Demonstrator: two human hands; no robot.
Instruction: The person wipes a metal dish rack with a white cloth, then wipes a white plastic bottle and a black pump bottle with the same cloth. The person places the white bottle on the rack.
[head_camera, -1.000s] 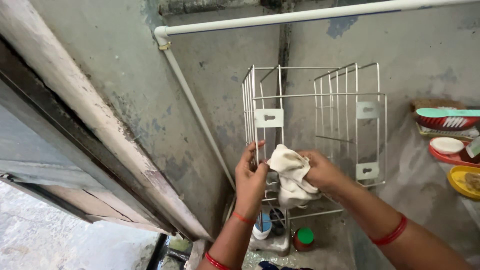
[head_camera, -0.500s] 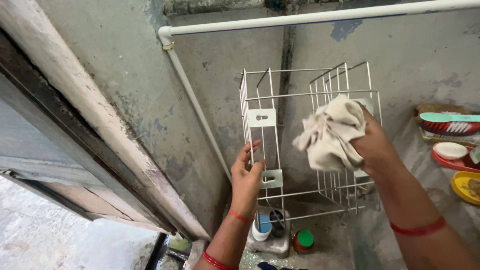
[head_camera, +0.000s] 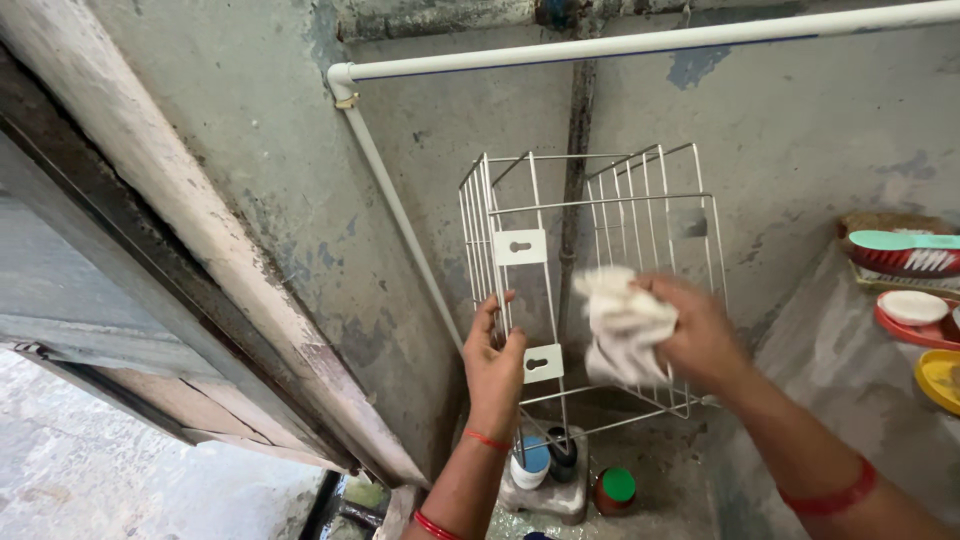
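Right hand (head_camera: 700, 335) with cloth (head_camera: 622, 322) lower now, left hand (head_camera: 495, 355) steadying rack (head_camera: 540, 245).

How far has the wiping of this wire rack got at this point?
Done: nothing can be confirmed; the white wire rack shows no clear wiped-versus-unwiped difference. In hand: the left hand steadies the rack's left side while the right hand presses a crumpled pale cloth against its middle wires. Left: the upper bars and the right panel, which the cloth is not touching now.
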